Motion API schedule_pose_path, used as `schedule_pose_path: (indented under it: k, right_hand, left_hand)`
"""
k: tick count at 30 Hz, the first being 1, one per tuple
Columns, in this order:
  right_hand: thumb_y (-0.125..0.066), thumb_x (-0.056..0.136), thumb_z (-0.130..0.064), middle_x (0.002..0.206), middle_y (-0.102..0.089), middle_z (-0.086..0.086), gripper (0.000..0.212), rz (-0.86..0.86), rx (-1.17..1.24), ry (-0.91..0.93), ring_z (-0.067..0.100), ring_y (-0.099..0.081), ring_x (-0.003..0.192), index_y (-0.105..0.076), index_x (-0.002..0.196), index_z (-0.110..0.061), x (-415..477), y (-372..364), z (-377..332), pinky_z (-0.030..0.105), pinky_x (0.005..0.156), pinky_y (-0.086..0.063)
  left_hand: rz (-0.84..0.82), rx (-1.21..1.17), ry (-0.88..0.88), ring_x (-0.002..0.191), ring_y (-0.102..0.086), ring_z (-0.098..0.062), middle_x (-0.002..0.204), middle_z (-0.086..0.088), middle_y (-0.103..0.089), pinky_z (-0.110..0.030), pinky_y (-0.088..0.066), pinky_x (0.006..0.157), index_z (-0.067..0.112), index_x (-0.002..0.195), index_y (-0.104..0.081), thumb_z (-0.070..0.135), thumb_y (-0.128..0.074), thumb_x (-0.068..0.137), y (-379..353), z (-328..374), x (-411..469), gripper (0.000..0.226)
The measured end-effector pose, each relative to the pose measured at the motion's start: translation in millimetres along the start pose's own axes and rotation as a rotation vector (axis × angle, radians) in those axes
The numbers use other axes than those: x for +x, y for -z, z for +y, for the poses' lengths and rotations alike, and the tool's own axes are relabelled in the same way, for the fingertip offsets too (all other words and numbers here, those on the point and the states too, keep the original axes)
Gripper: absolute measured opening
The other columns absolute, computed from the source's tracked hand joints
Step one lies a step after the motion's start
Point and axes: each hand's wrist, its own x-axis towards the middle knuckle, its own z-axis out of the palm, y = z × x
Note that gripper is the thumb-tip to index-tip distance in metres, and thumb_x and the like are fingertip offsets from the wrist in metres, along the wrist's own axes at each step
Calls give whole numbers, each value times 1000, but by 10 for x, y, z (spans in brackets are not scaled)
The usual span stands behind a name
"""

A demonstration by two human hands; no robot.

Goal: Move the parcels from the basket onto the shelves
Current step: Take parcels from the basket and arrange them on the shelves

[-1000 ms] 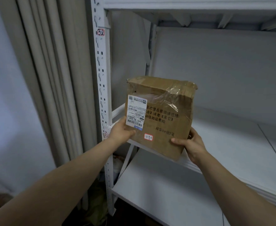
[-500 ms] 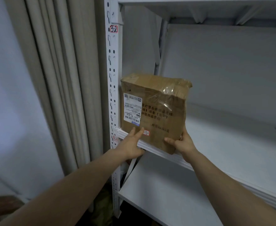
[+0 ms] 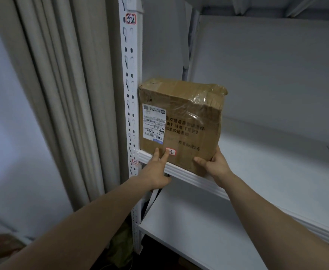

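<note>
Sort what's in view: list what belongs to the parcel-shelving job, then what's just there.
Job:
cardboard parcel, at the front edge of the shelf
left hand, fingers touching its front
right hand, gripping its lower corner

Just there:
curtain
post tag marked 32

- Left hand [image 3: 156, 173]: bare, with long, slim fingers [image 3: 164, 155]
- Right hand [image 3: 216, 166]: bare as well, the back of the hand and the wrist uncovered
- Left forearm [image 3: 82, 221]: bare along all its visible length, from the wrist to the near left edge of the view
- Right forearm [image 3: 272, 209]: bare likewise, smooth, looking wider toward the near right edge
</note>
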Motion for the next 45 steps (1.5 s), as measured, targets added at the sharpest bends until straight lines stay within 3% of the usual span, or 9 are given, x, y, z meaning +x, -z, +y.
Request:
schedule_pose_path:
  k: [4, 12, 19, 25, 31, 34, 37, 41, 45]
  right_hand:
    - [-68, 83, 1, 105, -59, -17, 75, -11, 0, -6, 2, -56, 96, -30, 142, -25, 20, 16, 19, 17, 75, -48]
    - [-74, 78, 1, 114, -58, -12, 87, -51, -77, -40, 18, -56, 110, -27, 145, -29, 66, 77, 51, 33, 91, -51]
    - [-70, 79, 6, 114, -59, -11, 88, -44, -54, -75, 14, -57, 108, -25, 147, -28, 72, 56, 69, 23, 81, -52]
    - [-69, 79, 8, 115, -61, -8, 88, -48, -38, -88, 19, -58, 111, -25, 147, -29, 77, 60, 58, 44, 93, -53]
    - [-71, 78, 9, 110, -57, -12, 88, 14, -10, -129, 21, -59, 112, -24, 147, -20, 1, 33, 18, 39, 93, -52]
    - [-74, 79, 2, 127, -41, -11, 103, 67, -28, -166, 13, -43, 125, -4, 153, -13, -117, 31, 2, 19, 91, -42]
    - [-79, 76, -9, 156, -23, 2, 108, 183, -120, -193, 22, -24, 143, -4, 154, -14, -209, 29, 49, 34, 113, -30]
    - [-69, 82, -10, 148, -37, 9, 80, 436, -135, -47, 21, -40, 133, -25, 149, -11, -528, -78, 141, 34, 110, -35]
    - [-62, 83, -3, 127, -51, 7, 56, 357, -108, 68, 18, -51, 108, -44, 137, -9, -918, -259, 184, 28, 94, -43]
  left_hand:
    - [15, 14, 2, 144, -18, -29, 159, -7, 13, -38, -28, 114, 31, 152, 9, 29, -63, 88, -17, -15, 6, 97]
    - [22, 17, 27, 143, -20, -29, 160, -12, 8, -40, -31, 113, 32, 151, 10, 30, -61, 87, -6, -30, 35, 95]
    - [7, 11, 34, 143, -21, -29, 159, -13, 7, -38, -29, 114, 31, 151, 10, 28, -61, 86, -5, -35, 89, 96]
    - [8, 27, 38, 143, -21, -29, 160, -12, 8, -36, -31, 113, 30, 152, 7, 28, -60, 87, -9, -33, 91, 93]
    - [4, 28, 44, 145, -16, -27, 160, -11, 5, -38, -25, 116, 27, 152, 6, 28, -60, 87, 24, -32, 65, 93]
    - [0, 30, 36, 145, -17, -27, 160, -10, 2, -41, -25, 116, 25, 153, 4, 28, -61, 87, 46, -28, 16, 92]
    - [13, 27, 37, 143, -20, -27, 160, -8, -3, -37, -28, 115, 22, 153, 0, 27, -61, 87, 54, -15, -85, 91]
    - [45, 5, 101, 141, -23, -27, 158, -10, -11, -35, -30, 113, 20, 153, -3, 27, -61, 87, 41, 14, -339, 88]
    - [49, -6, 191, 135, -33, -28, 151, -13, -27, -34, -34, 107, 15, 153, -8, 29, -59, 89, -45, 59, -802, 83]
